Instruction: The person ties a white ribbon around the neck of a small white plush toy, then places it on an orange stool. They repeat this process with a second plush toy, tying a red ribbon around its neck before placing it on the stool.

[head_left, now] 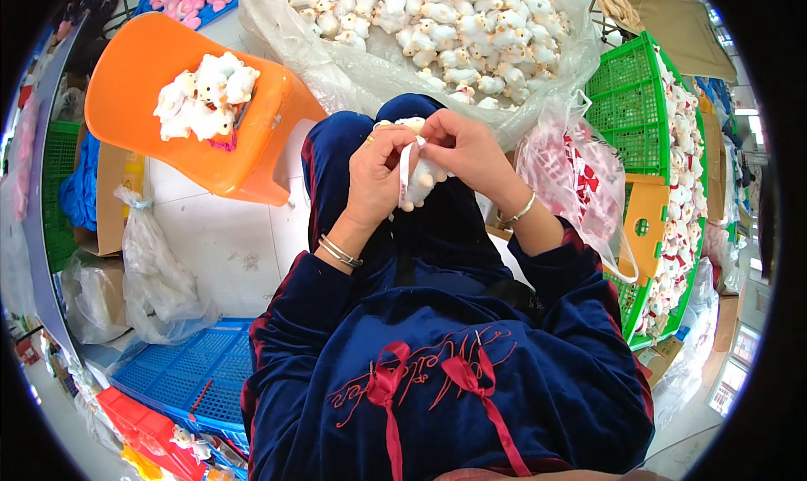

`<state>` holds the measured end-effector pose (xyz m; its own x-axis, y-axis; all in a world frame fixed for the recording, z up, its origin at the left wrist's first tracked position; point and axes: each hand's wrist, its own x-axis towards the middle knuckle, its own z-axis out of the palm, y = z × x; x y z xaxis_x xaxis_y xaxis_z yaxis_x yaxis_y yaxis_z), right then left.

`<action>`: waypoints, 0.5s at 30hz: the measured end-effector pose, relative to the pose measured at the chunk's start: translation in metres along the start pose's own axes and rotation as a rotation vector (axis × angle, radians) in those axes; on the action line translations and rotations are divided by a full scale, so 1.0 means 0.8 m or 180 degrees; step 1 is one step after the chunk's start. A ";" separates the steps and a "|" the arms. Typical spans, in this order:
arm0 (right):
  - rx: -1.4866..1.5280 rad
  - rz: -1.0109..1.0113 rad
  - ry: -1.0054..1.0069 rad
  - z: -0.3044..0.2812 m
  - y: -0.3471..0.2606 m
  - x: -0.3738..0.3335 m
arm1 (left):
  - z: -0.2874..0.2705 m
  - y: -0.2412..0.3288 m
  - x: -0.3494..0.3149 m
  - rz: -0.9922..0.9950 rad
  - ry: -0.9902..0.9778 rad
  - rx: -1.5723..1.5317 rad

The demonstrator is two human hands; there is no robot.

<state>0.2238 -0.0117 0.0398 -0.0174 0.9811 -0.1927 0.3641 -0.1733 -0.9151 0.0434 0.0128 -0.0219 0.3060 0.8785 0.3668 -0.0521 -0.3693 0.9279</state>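
Over my lap, both hands are closed around a small white plush toy (423, 181) with cream-coloured feet. A narrow white ribbon (405, 174) hangs from between the fingers along the toy's side. My left hand (376, 174) pinches the ribbon near the toy's upper part. My right hand (465, 149) has its thumb and forefinger pressed together at the same spot, on the ribbon's upper end. The fingers partly hide the top of the toy, and whether the ribbon is looped or knotted there I cannot tell.
Several white plush toys lie on an orange chair (126, 86) at left. Ahead, a large clear plastic bag (315, 69) holds a heap of them. At right stand a green crate (626, 86) of toys and a bag (580, 178) with red and white pieces. A blue crate (189, 372) sits lower left.
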 end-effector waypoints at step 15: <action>-0.0485 -0.0104 -0.0532 -0.015 -0.012 -0.006 | -0.014 0.015 -0.010 0.0161 -0.0097 0.0383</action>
<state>0.2313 -0.0135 0.0536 -0.1810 0.9558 -0.2316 0.4970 -0.1143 -0.8602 0.0297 0.0049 -0.0128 0.3346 0.8490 0.4089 0.0459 -0.4481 0.8928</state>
